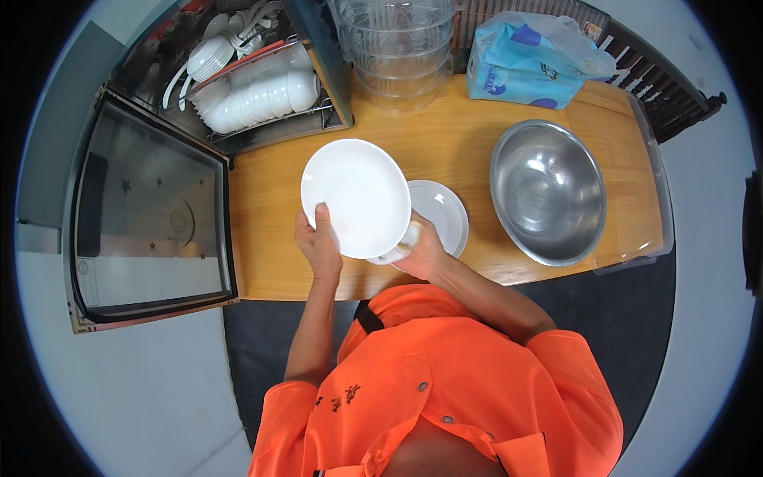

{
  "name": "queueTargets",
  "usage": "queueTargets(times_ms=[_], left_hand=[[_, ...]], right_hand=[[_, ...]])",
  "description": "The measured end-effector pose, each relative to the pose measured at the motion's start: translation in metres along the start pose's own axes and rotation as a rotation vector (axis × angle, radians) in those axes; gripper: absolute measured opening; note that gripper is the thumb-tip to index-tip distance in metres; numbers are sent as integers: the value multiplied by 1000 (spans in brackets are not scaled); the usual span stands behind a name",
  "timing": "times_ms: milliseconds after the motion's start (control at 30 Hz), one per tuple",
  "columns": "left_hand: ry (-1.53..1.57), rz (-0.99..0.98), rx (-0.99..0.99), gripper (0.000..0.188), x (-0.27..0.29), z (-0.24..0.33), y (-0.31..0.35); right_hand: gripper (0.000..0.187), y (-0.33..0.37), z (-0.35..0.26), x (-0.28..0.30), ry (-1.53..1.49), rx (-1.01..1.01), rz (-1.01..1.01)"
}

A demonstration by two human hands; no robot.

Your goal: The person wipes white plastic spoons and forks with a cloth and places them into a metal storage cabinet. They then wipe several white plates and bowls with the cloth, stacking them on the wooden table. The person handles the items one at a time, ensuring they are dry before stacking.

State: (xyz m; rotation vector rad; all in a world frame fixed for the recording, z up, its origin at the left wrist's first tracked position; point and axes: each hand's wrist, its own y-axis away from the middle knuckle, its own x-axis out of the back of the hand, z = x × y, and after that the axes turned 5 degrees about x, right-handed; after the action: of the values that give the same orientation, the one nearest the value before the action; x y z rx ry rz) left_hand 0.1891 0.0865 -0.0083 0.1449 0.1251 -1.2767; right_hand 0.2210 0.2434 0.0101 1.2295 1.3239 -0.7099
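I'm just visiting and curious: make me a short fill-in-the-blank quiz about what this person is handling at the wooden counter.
1. Both hands, the left hand and the right hand, hold a white ____ above the wooden counter.
2. Right of the hands stands an empty ____ bowl of bare steel.
3. Under the held one, a second white plate lies ____ on the counter.
4. The rack at the back left is stacked with white ____.

Missing words: plate; metal; flat; bowls
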Motion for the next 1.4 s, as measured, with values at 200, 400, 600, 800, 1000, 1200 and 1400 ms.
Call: queueTargets(times_ms=[200,400,600,800,1000,1200,1400], left_hand=[[-75,-71,26,28,8,-4,13],[-123,226,175,26,60,-18,-37],[-216,406,29,23,153,-121,-86],[-593,481,-5,30,176,-137,-87],[-1167,391,310,51,190,-112,-95],[-1246,212,-146,36,131,-75,-65],[-1203,-305,33,70,-12,-81,5]], right_hand=[[49,-22,-44,-11,13,-33,-255],[54,-10,-90,4,261,208,-206],[49,52,-107,15,637,318,-1],[38,83,-108,26,671,505,203],[29,98,-109,59,750,521,322],[27,110,-96,54,795,521,401],[25,113,-80,72,970,420,453]])
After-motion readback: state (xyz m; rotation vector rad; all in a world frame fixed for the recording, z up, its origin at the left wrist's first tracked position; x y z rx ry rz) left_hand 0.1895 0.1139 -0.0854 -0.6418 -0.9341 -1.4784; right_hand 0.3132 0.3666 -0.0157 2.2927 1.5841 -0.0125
